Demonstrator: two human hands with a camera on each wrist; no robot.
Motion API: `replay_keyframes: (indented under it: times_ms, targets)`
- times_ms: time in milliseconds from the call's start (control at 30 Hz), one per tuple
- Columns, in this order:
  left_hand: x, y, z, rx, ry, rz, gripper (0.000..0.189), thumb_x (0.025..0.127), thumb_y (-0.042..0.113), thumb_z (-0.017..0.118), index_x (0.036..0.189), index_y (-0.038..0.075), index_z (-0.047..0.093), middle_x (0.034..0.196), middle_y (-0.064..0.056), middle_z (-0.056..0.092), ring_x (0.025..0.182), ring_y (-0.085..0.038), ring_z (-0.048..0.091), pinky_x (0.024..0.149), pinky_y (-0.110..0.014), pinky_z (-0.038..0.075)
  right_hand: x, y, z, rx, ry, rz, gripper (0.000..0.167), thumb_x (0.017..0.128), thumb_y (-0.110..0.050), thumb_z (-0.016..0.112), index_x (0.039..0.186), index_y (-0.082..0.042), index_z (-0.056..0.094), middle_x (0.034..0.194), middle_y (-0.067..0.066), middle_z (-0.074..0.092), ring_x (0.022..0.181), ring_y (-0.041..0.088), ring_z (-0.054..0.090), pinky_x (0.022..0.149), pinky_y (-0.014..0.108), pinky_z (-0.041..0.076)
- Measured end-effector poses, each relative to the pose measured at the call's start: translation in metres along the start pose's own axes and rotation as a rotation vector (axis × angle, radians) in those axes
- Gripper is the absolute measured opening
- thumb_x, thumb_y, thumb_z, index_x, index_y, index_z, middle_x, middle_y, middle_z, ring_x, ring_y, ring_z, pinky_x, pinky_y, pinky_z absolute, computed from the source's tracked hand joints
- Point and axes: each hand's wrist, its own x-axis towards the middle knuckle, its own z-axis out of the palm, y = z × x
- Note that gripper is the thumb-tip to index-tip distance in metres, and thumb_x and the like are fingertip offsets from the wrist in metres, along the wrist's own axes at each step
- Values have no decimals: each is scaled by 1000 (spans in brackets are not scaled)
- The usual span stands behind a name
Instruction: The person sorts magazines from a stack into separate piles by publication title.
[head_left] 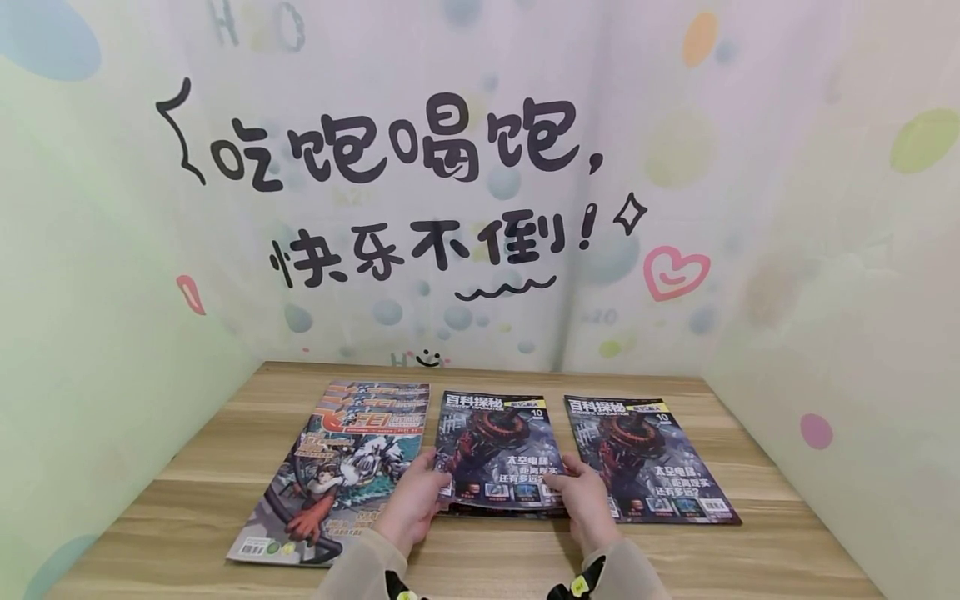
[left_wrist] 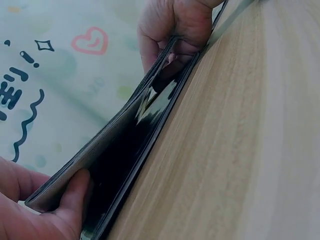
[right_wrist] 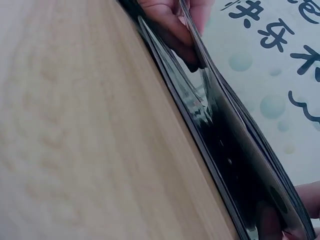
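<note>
A dark magazine (head_left: 487, 442) with a red ring on its cover is held between both hands, in the middle of the head view. My left hand (head_left: 415, 500) grips its left edge; my right hand (head_left: 587, 502) grips the right edge. Both wrist views show its near edge raised, leaving a gap above another dark glossy magazine (left_wrist: 159, 117) that lies on the table. In the left wrist view, a fingertip of the left hand (left_wrist: 45, 210) reaches under the raised magazine. The right hand is partly cut off in the right wrist view.
A matching dark magazine (head_left: 652, 467) lies to the right, close to the right hand. On the left, several overlapping colourful comic-style magazines (head_left: 337, 475) form a fanned pile. Everything rests on a wood-grain table (head_left: 187, 500) bounded by printed curtain walls (head_left: 480, 333).
</note>
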Motion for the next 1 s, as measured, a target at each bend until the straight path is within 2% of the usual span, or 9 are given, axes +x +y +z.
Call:
replay_keyframes:
  times_ms: [133,200,267,367,500,600,800,900,1000]
  targets:
    - [1,3,-1,28,34,3,59,96,5,41,146,-13,17,146,-36,23,104,-31,49,83,-38,45,1,-2,-5,-36,-13,-10,53,92,-4,54,139,14,37,142,36,34,131,46,32,108,56,27]
    - [1,3,-1,42,42,2,57,96,5,41,147,-11,20,148,-36,18,115,-39,44,92,-46,43,1,-3,-7,-68,-22,-21,52,92,-3,53,138,15,37,141,36,35,130,47,34,108,56,29]
    - [1,3,-3,58,36,6,57,96,3,41,147,-11,20,149,-36,14,128,-47,33,103,-56,35,1,-5,-9,-97,-34,-24,52,91,-1,53,138,15,38,140,36,37,129,46,36,107,56,31]
    - [1,3,-5,89,27,11,58,94,0,43,146,-12,21,149,-38,13,135,-53,17,105,-66,23,1,-6,-11,-140,-50,-36,53,89,2,55,138,15,38,139,36,38,128,46,38,106,55,32]
    - [1,6,-7,138,19,-3,61,90,-3,47,145,-13,22,146,-40,20,133,-53,24,103,-66,27,3,-6,-12,-168,-52,-36,53,88,1,58,136,16,41,133,35,45,120,41,46,102,53,38]
    - [1,9,-9,157,-11,-28,66,86,-6,49,145,-13,22,144,-40,24,130,-51,32,101,-65,31,4,-5,-14,-175,-51,-26,53,86,1,60,134,15,43,126,31,51,110,34,52,96,48,42]
    - [3,9,-11,232,-27,-36,67,82,-6,50,144,-14,26,137,-37,40,117,-41,52,92,-54,46,6,-5,-16,-206,-75,-1,58,82,3,61,136,14,43,123,27,55,104,29,55,93,45,44]
    - [3,9,-11,272,-11,-22,64,83,-6,51,142,-14,29,134,-35,45,113,-39,55,90,-50,49,6,-6,-16,-227,-88,-4,59,81,3,61,135,14,43,122,27,56,102,28,56,92,45,45]
    - [3,7,-11,310,6,-6,63,82,-7,52,141,-14,32,132,-35,45,117,-42,51,94,-51,46,7,-5,-16,-236,-88,-17,58,80,4,61,135,14,44,118,26,58,97,27,57,88,43,47]
